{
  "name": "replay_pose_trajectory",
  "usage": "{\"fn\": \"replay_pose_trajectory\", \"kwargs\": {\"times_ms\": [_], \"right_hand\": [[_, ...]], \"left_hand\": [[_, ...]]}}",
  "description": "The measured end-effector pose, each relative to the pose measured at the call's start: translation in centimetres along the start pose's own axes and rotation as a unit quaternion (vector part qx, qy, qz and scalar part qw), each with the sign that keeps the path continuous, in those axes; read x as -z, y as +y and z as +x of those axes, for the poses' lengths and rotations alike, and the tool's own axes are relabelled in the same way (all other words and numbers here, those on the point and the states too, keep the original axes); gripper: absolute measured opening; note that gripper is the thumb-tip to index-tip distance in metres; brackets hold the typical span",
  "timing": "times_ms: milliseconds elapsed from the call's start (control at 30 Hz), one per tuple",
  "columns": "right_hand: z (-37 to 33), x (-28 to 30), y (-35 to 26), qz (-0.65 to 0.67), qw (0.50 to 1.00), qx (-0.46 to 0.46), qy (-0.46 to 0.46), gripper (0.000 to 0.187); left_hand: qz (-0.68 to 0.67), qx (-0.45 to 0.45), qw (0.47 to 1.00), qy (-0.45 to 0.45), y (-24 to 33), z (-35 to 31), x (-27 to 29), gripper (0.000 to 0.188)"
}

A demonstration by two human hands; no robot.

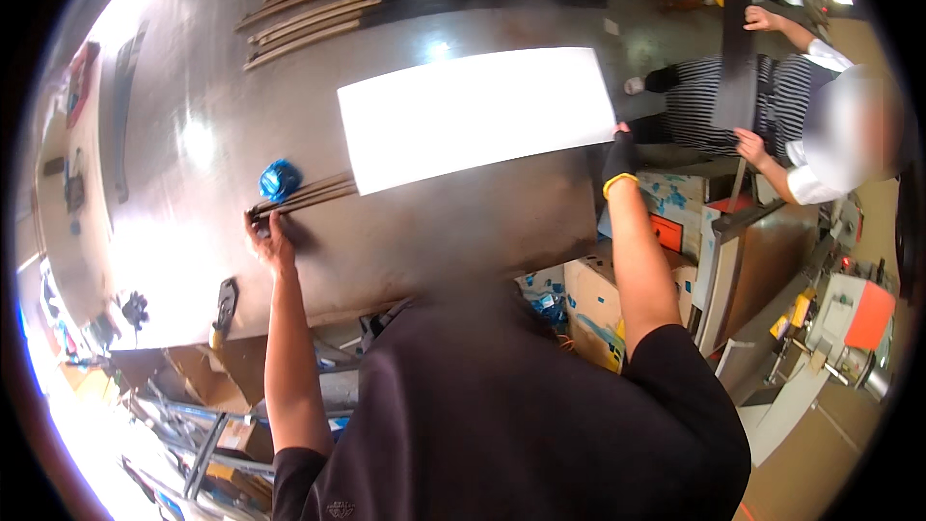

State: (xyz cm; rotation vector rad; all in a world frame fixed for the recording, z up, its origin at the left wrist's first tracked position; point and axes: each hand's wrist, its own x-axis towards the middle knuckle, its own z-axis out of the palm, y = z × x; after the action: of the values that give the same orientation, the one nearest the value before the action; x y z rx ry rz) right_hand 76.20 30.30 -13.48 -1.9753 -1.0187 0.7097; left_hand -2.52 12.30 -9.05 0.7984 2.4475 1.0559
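My left hand (274, 245) is at the left end of several thin dark strips (318, 191), thumb and fingers closed around their ends. The strips run rightward and pass out of sight under a large white rectangular sheet (477, 116). At that sheet's lower right corner is my right hand (621, 143), in a dark glove with a yellow cuff and bare fingertips. Its fingers are pinched at the corner; their far side is hidden. A crumpled ball of shiny blue film (280, 179) sits just beyond my left hand on the grey worktable (193, 222).
Long dark and wood-coloured strips (318, 19) lie along the table's far side. A dark-handled tool (226, 307) lies near the front left edge. Cardboard boxes (590, 299) stand below the right edge. At right, a person in a striped apron (694, 106) holds a dark panel (737, 58).
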Motion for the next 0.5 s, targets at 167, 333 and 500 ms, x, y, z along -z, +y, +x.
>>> {"fn": "replay_pose_trajectory", "kwargs": {"times_ms": [167, 333, 500], "right_hand": [[-3.7, -3.6, -10.7, 0.217, 0.966, -0.142, 0.01, 0.05], [-3.4, -3.4, -13.5, 0.201, 0.966, -0.164, 0.015, 0.049], [-1.9, -3.2, -11.8, 0.168, 0.976, -0.139, -0.013, 0.046]], "left_hand": [[0.06, 0.013, 0.997, 0.055, 0.2, -0.8, 2.0, 0.084], [0.033, 0.03, 0.998, 0.05, -0.4, -0.3, 0.9, 0.085], [0.054, 0.025, 0.997, 0.045, 1.6, -0.8, 1.1, 0.088]]}}
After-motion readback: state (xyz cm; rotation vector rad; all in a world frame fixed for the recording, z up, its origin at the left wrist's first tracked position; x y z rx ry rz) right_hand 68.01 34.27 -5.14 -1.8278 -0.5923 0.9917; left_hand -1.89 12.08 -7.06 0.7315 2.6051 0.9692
